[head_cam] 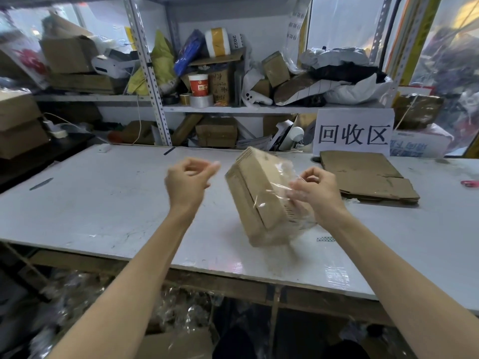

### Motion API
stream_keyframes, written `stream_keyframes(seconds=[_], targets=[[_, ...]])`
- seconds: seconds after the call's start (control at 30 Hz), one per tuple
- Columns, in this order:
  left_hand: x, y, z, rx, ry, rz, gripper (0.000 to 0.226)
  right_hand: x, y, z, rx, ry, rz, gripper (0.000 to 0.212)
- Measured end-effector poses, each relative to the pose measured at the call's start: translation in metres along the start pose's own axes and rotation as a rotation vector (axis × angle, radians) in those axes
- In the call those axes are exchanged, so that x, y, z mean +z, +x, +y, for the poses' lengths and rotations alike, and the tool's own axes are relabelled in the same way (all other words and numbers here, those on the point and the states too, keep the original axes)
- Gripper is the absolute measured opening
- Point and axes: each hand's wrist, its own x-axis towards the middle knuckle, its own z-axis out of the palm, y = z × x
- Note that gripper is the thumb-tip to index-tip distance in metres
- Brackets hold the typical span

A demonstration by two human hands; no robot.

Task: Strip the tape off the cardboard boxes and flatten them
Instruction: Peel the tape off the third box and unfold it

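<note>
Right now the cardboard box [259, 193] stands tilted near the middle of the white worktop [116, 203], its lower end seemingly resting on the surface and its top leaning away towards the shelf [233, 109] behind it. Just right of the box, the right hand [315, 190] pinches a length of clear tape [285, 170] between thumb and fingertips. The film stretches from those fingers across the box's near face and bunches up along its right side. To the left of the box and apart from it, the left hand [188, 181] hangs in the air with its fingers curled in. It is blurred, and nothing shows in its grip. Behind and to the right of the box lies a stack of flattened cardboard [368, 177], flat on the worktop below a white paper sign [353, 133].
</note>
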Motion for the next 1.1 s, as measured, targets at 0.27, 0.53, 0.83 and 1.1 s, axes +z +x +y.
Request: stream_keyframes(seconds=[0.27, 0.53, 0.83, 1.1], targets=[[0.039, -0.022, -0.019, -0.314, 0.171, -0.407, 0.099, 0.014, -0.011, -0.002, -0.052, 0.106, -0.228, 0.02], [0.056, -0.019, -0.005, -0.41, 0.095, -0.391, 0.099, 0.003, -0.016, -0.004, -0.12, 0.011, -0.383, 0.021], [0.034, -0.001, 0.014, -0.199, 0.483, -0.245, 0.117, -0.003, -0.014, -0.018, -0.102, -0.09, -0.064, 0.045], [0.02, 0.004, 0.01, -0.175, 0.628, -0.203, 0.116, -0.007, -0.029, -0.028, -0.269, 0.087, 0.325, 0.043]])
